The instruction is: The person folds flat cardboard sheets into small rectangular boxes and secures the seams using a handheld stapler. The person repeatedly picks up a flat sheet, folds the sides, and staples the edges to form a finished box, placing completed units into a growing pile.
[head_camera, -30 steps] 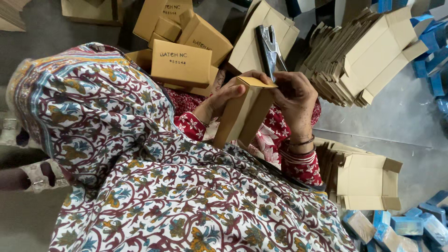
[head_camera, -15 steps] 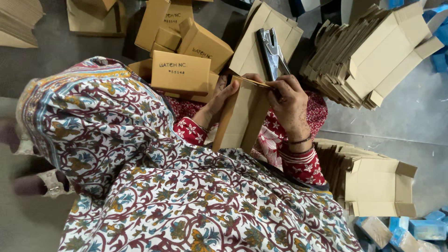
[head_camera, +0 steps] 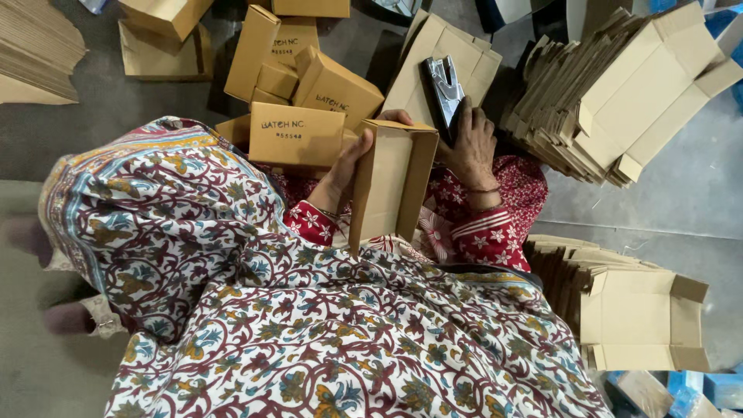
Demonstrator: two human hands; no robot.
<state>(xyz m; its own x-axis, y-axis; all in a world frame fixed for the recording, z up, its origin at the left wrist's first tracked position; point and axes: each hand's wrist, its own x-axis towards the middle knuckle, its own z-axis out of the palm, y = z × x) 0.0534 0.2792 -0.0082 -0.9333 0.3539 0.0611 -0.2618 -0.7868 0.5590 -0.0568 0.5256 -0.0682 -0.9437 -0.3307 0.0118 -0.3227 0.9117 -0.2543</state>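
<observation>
My left hand (head_camera: 343,166) grips the left wall of a brown cardboard carton (head_camera: 391,186), which stands on end over my lap with its open top facing the camera. My right hand (head_camera: 470,143) is off the carton and closed on the rear end of a black and silver stapler (head_camera: 443,85). The stapler lies on a flat carton blank (head_camera: 410,70) just beyond the carton. Red flowered sleeves cover both wrists, and a patterned shawl hides my lap.
Several finished brown boxes (head_camera: 298,131) are piled to the far left of the carton. A thick stack of flattened blanks (head_camera: 619,93) lies at the right, another stack (head_camera: 635,317) by my right side. Blue packets (head_camera: 696,391) sit at the bottom right on the grey floor.
My right hand left the carton's top flap and moved right onto the stapler. The carton's top now stands open and squared, still held by my left hand.
</observation>
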